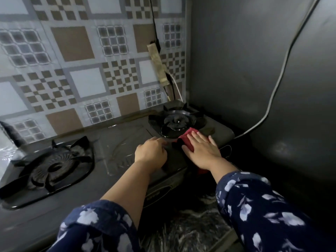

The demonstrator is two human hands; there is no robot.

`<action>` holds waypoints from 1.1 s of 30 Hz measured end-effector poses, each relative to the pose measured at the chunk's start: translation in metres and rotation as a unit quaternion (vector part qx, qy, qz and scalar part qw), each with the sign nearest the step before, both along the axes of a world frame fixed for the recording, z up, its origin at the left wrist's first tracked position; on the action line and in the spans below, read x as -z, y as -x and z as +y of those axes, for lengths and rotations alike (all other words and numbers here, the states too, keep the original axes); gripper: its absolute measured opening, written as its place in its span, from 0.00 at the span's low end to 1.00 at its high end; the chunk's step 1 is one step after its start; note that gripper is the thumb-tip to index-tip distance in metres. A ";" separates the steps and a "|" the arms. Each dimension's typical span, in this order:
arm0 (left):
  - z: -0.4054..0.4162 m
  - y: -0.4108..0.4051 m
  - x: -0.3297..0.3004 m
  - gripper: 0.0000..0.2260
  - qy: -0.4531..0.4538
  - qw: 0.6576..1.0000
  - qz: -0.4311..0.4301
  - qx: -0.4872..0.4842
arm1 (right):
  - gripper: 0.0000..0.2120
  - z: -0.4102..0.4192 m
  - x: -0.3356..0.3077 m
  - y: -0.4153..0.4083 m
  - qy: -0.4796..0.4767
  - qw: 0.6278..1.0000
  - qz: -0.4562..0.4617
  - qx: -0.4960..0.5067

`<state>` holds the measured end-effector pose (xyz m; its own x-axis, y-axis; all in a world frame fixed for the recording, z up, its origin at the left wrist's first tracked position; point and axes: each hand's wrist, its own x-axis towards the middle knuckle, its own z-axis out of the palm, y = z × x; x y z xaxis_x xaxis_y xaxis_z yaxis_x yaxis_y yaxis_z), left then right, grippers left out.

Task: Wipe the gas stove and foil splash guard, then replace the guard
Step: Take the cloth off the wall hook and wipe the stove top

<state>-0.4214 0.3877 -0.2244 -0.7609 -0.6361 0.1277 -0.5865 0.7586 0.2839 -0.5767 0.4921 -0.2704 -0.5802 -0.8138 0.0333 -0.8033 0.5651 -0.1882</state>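
A dark two-burner gas stove (116,142) lies across the counter. Its left burner (52,166) is near me and its right burner (177,121) sits in the far corner. My right hand (201,150) lies flat with straight fingers on a red cloth (187,138), pressing it onto the stove top just in front of the right burner. My left hand (151,151) rests beside it on the stove with fingers curled down; what they touch is hidden. A crinkled shiny foil edge (7,150) shows at the far left.
A patterned tile-print backsplash (76,70) rises behind the stove. A taped strip with cables (158,64) hangs down it near the corner. A grey wall (254,60) with a white cable (280,79) closes the right side. The marbled counter edge (190,230) lies below.
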 end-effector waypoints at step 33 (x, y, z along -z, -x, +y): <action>-0.007 -0.034 -0.004 0.18 0.009 0.999 0.000 -0.036 | 0.32 -0.021 -0.002 -0.055 0.005 1.000 -0.008 -0.026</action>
<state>-0.3878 0.3804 -0.2208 -0.7128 -0.6874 0.1393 -0.6406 0.7190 0.2697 -0.5219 0.4714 -0.2684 -0.5373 -0.8428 0.0318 -0.8285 0.5204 -0.2067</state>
